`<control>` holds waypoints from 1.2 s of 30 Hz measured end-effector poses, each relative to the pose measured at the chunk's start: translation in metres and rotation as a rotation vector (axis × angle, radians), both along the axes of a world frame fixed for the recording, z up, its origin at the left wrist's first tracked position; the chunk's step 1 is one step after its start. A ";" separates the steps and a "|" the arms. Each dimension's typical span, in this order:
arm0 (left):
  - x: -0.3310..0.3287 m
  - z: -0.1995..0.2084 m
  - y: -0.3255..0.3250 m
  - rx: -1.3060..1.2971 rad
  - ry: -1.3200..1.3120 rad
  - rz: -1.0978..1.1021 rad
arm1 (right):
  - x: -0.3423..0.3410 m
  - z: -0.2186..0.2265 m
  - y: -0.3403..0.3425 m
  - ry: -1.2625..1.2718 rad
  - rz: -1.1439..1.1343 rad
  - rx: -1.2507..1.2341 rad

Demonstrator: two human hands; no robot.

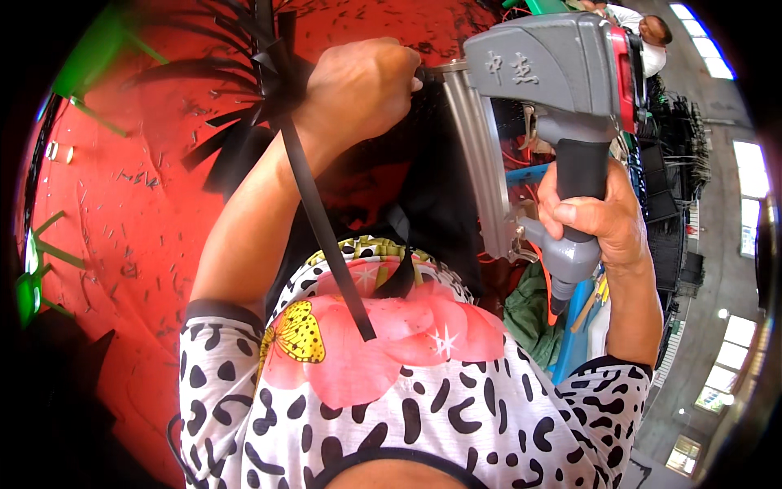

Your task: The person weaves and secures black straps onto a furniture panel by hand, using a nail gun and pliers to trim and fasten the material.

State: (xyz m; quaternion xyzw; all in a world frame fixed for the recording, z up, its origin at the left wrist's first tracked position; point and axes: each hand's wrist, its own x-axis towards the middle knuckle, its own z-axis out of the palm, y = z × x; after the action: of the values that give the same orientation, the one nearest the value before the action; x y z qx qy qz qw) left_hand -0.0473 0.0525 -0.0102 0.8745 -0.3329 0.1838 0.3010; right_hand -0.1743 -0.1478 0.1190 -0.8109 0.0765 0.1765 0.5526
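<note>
My right hand (604, 213) is wrapped round the black grip of a grey pneumatic nail gun (542, 69). The gun's silver magazine slants down beside the grip, and its nose points left, close to my left fist. My left hand (358, 94) is closed, knuckles up; a small dark end shows at its fingers, but what it grips is hidden. Flat black strips (277, 77) fan out behind and beside my left wrist. One long black strip (324, 232) hangs from there down across my patterned shirt.
A red surface (122, 244) strewn with black clippings lies on the left. Green objects (98, 53) stand at its far-left edge. On the right are green cloth (533, 314), a blue container edge (577, 326) and piled black items (680, 155). Another person (652, 37) is at the upper right.
</note>
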 end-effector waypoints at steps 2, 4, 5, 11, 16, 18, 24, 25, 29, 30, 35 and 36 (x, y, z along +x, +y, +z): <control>-0.001 0.002 0.000 0.015 0.043 0.001 | 0.003 0.001 0.000 0.016 0.033 0.016; 0.000 0.004 0.000 0.035 0.062 -0.002 | 0.006 0.001 -0.001 0.034 0.066 0.036; 0.001 0.005 0.001 0.061 0.081 0.000 | 0.007 0.000 -0.002 0.036 0.083 0.032; -0.001 -0.007 -0.015 0.134 0.143 -0.013 | 0.012 -0.013 -0.013 0.052 0.089 -0.004; -0.003 -0.010 -0.020 0.132 0.149 0.007 | 0.022 -0.017 -0.028 0.073 0.128 -0.001; -0.003 -0.011 -0.022 0.117 0.131 -0.004 | 0.026 -0.015 -0.030 0.089 0.129 -0.006; -0.008 -0.011 -0.029 0.141 0.122 0.051 | 0.037 -0.009 -0.045 0.199 0.199 0.030; -0.008 -0.012 -0.029 0.141 0.106 0.058 | 0.038 -0.010 -0.048 0.189 0.217 0.026; -0.005 -0.013 -0.026 0.107 0.126 0.049 | 0.038 -0.019 -0.044 0.197 0.175 0.095; -0.005 -0.013 -0.026 0.104 0.118 0.050 | 0.035 -0.023 -0.043 0.191 0.140 0.123; -0.001 -0.011 -0.017 0.121 0.197 0.066 | 0.011 -0.030 -0.035 0.013 0.046 0.166; -0.002 -0.011 -0.014 0.122 0.191 0.070 | 0.005 -0.031 -0.039 -0.027 0.002 0.180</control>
State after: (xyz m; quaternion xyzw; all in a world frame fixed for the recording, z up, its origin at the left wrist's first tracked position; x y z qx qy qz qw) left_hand -0.0495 0.0386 -0.0212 0.9158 -0.2824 0.0898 0.2710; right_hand -0.1688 -0.1865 0.0881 -0.7605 0.0518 0.1723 0.6239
